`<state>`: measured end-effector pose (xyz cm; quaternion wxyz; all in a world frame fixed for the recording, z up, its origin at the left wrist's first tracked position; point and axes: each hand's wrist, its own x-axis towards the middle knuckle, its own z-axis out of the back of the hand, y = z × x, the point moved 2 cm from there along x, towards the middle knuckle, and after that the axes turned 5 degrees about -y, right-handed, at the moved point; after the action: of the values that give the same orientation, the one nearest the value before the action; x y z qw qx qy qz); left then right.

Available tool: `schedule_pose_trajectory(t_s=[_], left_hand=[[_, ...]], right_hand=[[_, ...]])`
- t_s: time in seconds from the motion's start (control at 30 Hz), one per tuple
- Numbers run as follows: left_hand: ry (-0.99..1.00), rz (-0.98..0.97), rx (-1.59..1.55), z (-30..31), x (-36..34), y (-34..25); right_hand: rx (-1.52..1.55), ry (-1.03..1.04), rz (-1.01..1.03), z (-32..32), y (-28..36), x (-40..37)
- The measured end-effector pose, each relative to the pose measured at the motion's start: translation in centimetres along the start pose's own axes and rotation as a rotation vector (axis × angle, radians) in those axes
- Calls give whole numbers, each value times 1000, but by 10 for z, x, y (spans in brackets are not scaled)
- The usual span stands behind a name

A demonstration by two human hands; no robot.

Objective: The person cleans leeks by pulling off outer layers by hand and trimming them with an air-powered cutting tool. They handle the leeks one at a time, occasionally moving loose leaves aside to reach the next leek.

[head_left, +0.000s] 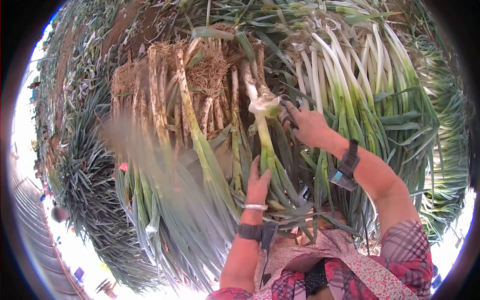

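Observation:
My left hand point(258, 182) is closed around the green part of a leek point(264, 135), whose root end points away from me. Partway up this stalk, a pale outer layer point(265, 105) is loosened and bunched. Just right of that layer is my right hand point(311, 127), fingers curled in. A small dark piece point(287, 114) shows at its fingertips, its kind unclear. Left of the stalk lie soil-stained leeks point(157, 95) with brown roots. To the right, cleaned leeks point(345, 80) with white shafts lie side by side.
Dense piles of leek leaves point(90, 185) rise on the left, and more leeks point(442, 135) are stacked at the far right. Loose leaves point(300, 215) lie across my apron point(320, 245). A ribbed surface point(37, 220) runs along the lower left edge.

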<state>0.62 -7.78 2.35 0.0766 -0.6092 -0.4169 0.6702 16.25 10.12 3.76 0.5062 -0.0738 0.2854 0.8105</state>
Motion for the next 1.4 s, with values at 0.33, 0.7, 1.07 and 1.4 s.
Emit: schedule_pose_trajectory(t_s=[0.33, 0.7, 1.07, 1.4], left_hand=[[-303, -91, 918, 119, -299, 3], [586, 171, 1828, 253, -389, 224], [485, 304, 1770, 264, -376, 219], [452, 337, 1728, 267, -373, 212]], right_hand=[[-116, 249, 83, 23, 0, 18], [96, 269, 40, 36, -18, -19], [237, 266, -37, 46, -33, -89], [252, 275, 61, 25, -9, -74]])
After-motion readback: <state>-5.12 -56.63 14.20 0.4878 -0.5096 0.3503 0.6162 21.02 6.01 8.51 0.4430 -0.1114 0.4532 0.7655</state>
